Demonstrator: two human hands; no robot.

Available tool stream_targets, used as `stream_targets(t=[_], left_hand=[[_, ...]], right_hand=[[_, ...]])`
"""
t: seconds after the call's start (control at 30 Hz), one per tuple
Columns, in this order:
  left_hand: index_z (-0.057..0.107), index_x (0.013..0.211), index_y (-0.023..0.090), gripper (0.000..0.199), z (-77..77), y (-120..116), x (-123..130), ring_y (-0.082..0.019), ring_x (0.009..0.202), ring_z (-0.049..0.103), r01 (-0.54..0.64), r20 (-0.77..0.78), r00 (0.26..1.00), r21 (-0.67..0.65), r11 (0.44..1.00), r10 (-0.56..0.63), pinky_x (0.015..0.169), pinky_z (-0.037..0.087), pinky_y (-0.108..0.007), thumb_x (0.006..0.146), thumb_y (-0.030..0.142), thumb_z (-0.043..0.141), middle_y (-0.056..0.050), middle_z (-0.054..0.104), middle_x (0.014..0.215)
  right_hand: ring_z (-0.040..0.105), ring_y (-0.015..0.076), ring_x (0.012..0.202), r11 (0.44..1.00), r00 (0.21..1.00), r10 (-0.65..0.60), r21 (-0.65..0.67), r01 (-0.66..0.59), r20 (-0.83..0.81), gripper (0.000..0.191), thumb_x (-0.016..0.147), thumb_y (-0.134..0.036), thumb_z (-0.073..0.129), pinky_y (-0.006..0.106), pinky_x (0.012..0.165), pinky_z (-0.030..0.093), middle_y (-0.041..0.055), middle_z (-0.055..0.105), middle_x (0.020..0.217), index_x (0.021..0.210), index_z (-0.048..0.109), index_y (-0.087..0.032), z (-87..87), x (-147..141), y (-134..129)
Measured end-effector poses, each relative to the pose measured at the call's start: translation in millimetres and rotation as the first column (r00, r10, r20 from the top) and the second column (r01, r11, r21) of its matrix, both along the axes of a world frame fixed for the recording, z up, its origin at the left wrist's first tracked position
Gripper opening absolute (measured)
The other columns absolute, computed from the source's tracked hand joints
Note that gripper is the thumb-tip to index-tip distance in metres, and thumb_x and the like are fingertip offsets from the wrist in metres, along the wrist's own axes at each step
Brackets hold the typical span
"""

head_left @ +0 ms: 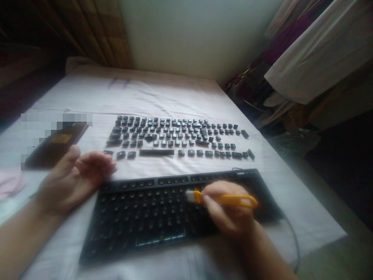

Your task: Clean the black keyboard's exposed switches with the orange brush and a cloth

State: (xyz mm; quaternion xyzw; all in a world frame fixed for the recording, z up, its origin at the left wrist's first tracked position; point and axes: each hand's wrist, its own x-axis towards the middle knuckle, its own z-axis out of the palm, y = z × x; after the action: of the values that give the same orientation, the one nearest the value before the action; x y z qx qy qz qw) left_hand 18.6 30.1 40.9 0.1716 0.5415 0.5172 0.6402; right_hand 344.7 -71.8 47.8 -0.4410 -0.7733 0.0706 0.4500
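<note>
A black keyboard [131, 217] with its keycaps off lies across the front of the white cloth, its bare key posts showing. My right hand [227, 206] is closed around a small brush [224, 200] with a yellow handle and pale bristles. The bristles are over the upper middle of the keyboard; whether they touch it I cannot tell. My left hand [78, 171] is at the keyboard's upper left corner, palm turned inward, fingers loosely curled and thumb apart, with nothing in it. Loose black keycaps [175, 136] lie in rows beyond the keyboard.
A dark brown object with a yellowish label [60, 139], partly pixelated, lies at the left. A pink cloth [10, 182] is near the left edge. The keyboard's cable [291, 233] curves down the right side. Clothes [314, 58] hang at the right, beyond the table's edge.
</note>
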Motion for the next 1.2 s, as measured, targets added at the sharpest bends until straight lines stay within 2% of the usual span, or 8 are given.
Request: stream_targets(t=[0.07, 0.13, 0.3, 0.5, 0.7, 0.9, 1.03, 1.2], left_hand=[[0.072, 0.063, 0.016, 0.056, 1.2, 0.5, 0.9, -0.021, 0.062, 0.071, -0.025, -0.014, 1.000, -0.032, 0.999, 0.025, 0.059, 0.065, -0.030, 0.097, 0.046, 0.040, -0.009, 0.072, 0.064], [0.073, 0.063, 0.016, 0.057, 0.9, 1.3, 1.1, -0.021, 0.063, 0.072, -0.019, -0.012, 1.000, -0.035, 0.999, 0.019, 0.060, 0.065, -0.030, 0.098, 0.046, 0.038, -0.010, 0.073, 0.065], [0.073, 0.064, 0.015, 0.056, -4.0, 3.2, -1.6, -0.021, 0.064, 0.072, 0.009, -0.005, 1.000, -0.017, 1.000, -0.009, 0.063, 0.066, -0.031, 0.096, 0.048, 0.042, -0.010, 0.073, 0.066], [0.074, 0.064, 0.016, 0.054, -5.5, 2.3, -4.3, -0.021, 0.067, 0.072, 0.017, -0.007, 1.000, -0.008, 1.000, -0.017, 0.065, 0.066, -0.031, 0.094, 0.051, 0.047, -0.010, 0.074, 0.068], [0.073, 0.064, 0.016, 0.049, -5.7, 2.6, -4.1, -0.021, 0.067, 0.072, 0.017, -0.008, 1.000, -0.002, 1.000, -0.017, 0.066, 0.066, -0.032, 0.089, 0.054, 0.056, -0.009, 0.074, 0.068], [0.074, 0.066, 0.016, 0.044, -9.9, 1.6, -9.4, -0.022, 0.070, 0.073, 0.045, 0.001, 0.999, 0.012, 0.999, -0.045, 0.067, 0.066, -0.032, 0.084, 0.055, 0.063, -0.009, 0.075, 0.070], [0.074, 0.065, 0.016, 0.044, -8.3, 2.1, -6.3, -0.022, 0.068, 0.072, 0.042, 0.004, 0.999, 0.004, 0.999, -0.042, 0.066, 0.066, -0.032, 0.085, 0.054, 0.061, -0.009, 0.075, 0.069], [0.074, 0.066, 0.015, 0.046, -7.4, 3.6, -3.8, -0.022, 0.068, 0.073, 0.044, 0.019, 0.999, 0.008, 0.999, -0.044, 0.066, 0.066, -0.032, 0.088, 0.052, 0.058, -0.010, 0.075, 0.069]], right_hand=[[0.067, 0.0164, 0.051, 1.000, 1.000, 0.027, 0.002, -0.027, 0.012, 0.018, 0.085, -0.006, 0.056, 0.027, 0.052, 0.055, -0.0009, 0.071, 0.064, 0.086, 0.063, -0.023, 0.1, -1.0, 1.0], [0.066, 0.0156, 0.050, 0.999, 0.999, 0.042, 0.002, -0.042, 0.015, 0.018, 0.085, -0.006, 0.055, 0.027, 0.051, 0.054, -0.0006, 0.071, 0.064, 0.085, 0.062, -0.023, 0.4, -1.9, 1.8], [0.067, 0.0157, 0.050, 0.998, 0.998, 0.063, -0.015, -0.062, 0.027, 0.016, 0.086, -0.007, 0.055, 0.027, 0.051, 0.054, 0.0002, 0.072, 0.064, 0.085, 0.063, -0.022, 1.5, -1.5, 0.5], [0.067, 0.0167, 0.052, 1.000, 1.000, -0.011, -0.011, 0.011, -0.022, 0.017, 0.085, -0.007, 0.054, 0.028, 0.053, 0.054, -0.0002, 0.070, 0.065, 0.086, 0.064, -0.022, 0.8, 2.9, -2.7], [0.066, 0.0160, 0.052, 0.998, 0.997, 0.056, -0.038, -0.054, 0.043, 0.018, 0.087, -0.008, 0.053, 0.028, 0.053, 0.054, -0.0002, 0.070, 0.066, 0.087, 0.062, -0.023, -1.6, 0.4, 0.0], [0.067, 0.0165, 0.053, 0.997, 0.997, 0.069, -0.022, -0.069, 0.036, 0.016, 0.088, -0.007, 0.054, 0.028, 0.054, 0.053, 0.0008, 0.071, 0.068, 0.090, 0.062, -0.021, -0.5, -0.5, -0.4], [0.067, 0.0164, 0.053, 0.999, 0.999, 0.035, -0.005, -0.035, -0.016, 0.019, 0.087, -0.006, 0.053, 0.028, 0.055, 0.054, 0.0008, 0.071, 0.069, 0.093, 0.062, -0.022, 1.0, 1.8, -2.0], [0.067, 0.0169, 0.053, 0.999, 0.998, 0.046, -0.002, -0.046, 0.044, 0.017, 0.086, -0.006, 0.054, 0.029, 0.055, 0.054, 0.0004, 0.071, 0.067, 0.090, 0.060, -0.022, -1.5, 3.5, -0.8]])
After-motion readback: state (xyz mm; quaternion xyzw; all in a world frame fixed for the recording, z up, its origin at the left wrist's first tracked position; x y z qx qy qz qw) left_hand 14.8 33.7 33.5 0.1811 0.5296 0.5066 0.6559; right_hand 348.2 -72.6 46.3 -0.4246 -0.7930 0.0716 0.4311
